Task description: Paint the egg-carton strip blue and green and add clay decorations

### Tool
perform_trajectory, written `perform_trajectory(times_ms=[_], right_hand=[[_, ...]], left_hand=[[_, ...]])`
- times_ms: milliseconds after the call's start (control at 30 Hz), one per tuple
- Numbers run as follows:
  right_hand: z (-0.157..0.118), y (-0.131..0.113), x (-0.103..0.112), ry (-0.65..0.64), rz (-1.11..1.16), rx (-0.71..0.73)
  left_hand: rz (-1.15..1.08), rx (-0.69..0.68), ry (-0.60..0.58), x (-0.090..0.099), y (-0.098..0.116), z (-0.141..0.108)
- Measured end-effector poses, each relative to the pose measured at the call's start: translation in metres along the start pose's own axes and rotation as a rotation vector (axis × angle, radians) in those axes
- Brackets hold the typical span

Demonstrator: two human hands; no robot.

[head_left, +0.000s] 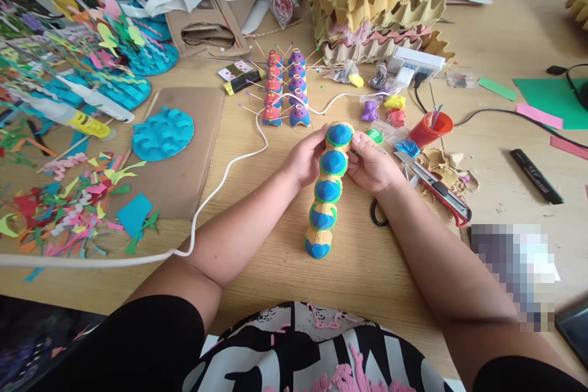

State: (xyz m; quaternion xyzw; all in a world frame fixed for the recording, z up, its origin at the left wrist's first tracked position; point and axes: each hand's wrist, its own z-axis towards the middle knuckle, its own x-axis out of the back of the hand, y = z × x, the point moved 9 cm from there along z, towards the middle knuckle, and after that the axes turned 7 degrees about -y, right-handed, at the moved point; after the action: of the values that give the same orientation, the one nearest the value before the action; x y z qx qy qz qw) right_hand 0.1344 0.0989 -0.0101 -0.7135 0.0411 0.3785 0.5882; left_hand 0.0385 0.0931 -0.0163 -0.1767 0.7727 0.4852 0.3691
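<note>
A strip of egg-carton cups (327,190) points toward me above the table, its rounded bumps capped in blue with green rims over yellowish card. My left hand (307,160) grips its far end from the left, fingers partly hidden behind it. On the other side of that end, my right hand (373,164) pinches it with the thumb on top. Beyond the hands stand two similar cup strips, one red and blue (272,89) and one purple and blue (297,89), with faces and stick feelers. Green clay (375,135) lies just past my right hand.
A white cord (229,165) crosses the table at left. Paper scraps (78,208) and a blue disc (163,133) lie there too. At right are a box cutter (434,187), an orange cup (430,130) and a black marker (536,176). Egg trays (376,0) are stacked behind.
</note>
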Motion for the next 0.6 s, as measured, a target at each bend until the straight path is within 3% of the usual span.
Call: perform_trajectory(times_ms=[333,600], right_hand=[[0.0,-0.001,0.004,0.014,-0.009,0.021],[-0.003,0.002,0.003,0.064,0.046,-0.095]], left_hand=[[-0.017,0.019,0.022,0.007,-0.003,0.002],[0.004,0.008,-0.068,-0.009,-0.003,-0.002]])
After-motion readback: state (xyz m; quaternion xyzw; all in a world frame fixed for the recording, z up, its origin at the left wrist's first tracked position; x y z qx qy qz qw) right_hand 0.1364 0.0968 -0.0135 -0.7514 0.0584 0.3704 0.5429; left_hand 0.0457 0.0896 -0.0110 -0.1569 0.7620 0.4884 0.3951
